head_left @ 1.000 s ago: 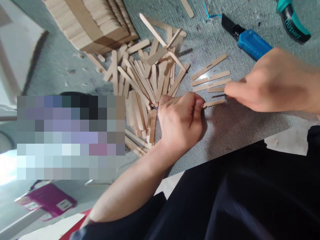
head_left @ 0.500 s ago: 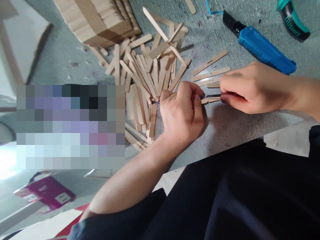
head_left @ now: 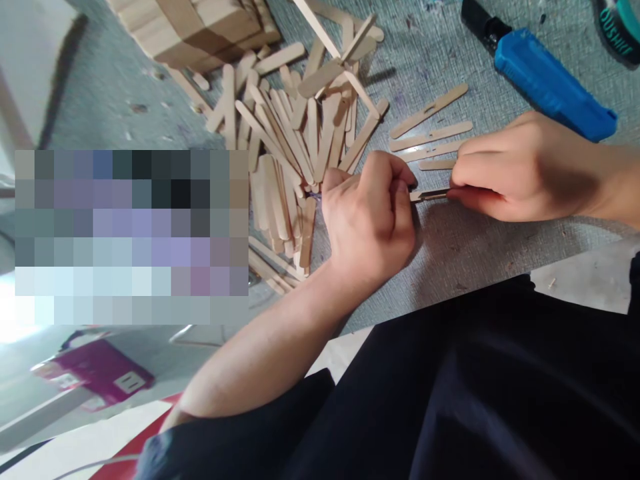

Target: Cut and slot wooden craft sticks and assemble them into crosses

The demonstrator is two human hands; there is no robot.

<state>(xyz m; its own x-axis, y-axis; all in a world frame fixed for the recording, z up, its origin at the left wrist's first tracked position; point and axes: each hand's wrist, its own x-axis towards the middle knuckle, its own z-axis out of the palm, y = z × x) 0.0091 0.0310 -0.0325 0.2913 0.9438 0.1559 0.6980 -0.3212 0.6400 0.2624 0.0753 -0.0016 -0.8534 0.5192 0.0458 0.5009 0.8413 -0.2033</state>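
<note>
My left hand (head_left: 373, 217) is closed, its thumb and fingers pinching one end of a wooden craft stick (head_left: 414, 196). From the right, my right hand (head_left: 510, 170) is closed in a pinch on a thin dark blade (head_left: 435, 194), which lies against the stick in the short gap between both hands. The fingers hide most of the stick and the blade. Just beyond my hands lie several notched craft sticks (head_left: 430, 111), roughly side by side. Left of my left hand spreads a loose heap of craft sticks (head_left: 280, 143).
Stacked bundles of craft sticks (head_left: 200, 30) stand behind the heap. A blue utility knife (head_left: 553, 83) lies beyond my right hand, near a teal-and-black handle (head_left: 620, 30). At lower left is a purple box-like object (head_left: 95, 373). The grey table (head_left: 440, 267) ends close to my body.
The view has shifted slightly, so the utility knife appears farther right. Between my hands, the dark blade now overlaps the stick at a different angle. Both hands keep their pinch.
</note>
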